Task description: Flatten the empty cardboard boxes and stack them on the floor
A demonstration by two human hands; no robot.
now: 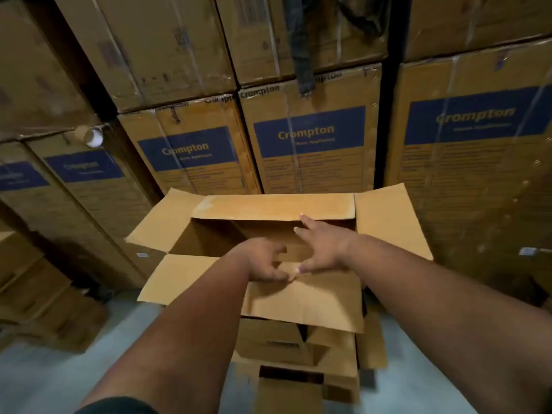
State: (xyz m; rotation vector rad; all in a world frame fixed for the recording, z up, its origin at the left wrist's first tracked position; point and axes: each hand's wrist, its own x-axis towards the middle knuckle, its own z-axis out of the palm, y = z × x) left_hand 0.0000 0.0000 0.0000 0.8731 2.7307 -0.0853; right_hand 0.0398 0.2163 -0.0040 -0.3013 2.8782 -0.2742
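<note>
Standing open on a pile of other cardboard boxes, which rest on the grey floor, the empty box has all four flaps spread outward. The left hand curls its fingers round the inner edge of the near flap, apparently pinching it. The right hand reaches over the opening with fingers extended and released; its thumb touches the same edge. Behind rises a wall of strapped Crompton cartons, with a tape roll perched on one to the left. Likely hazards: the box sits on an uneven pile, so a downward press could tip it off toward the floor; a hard pull at one point may tear the near flap instead of collapsing the walls; the far flap may catch against the cartons.
</note>
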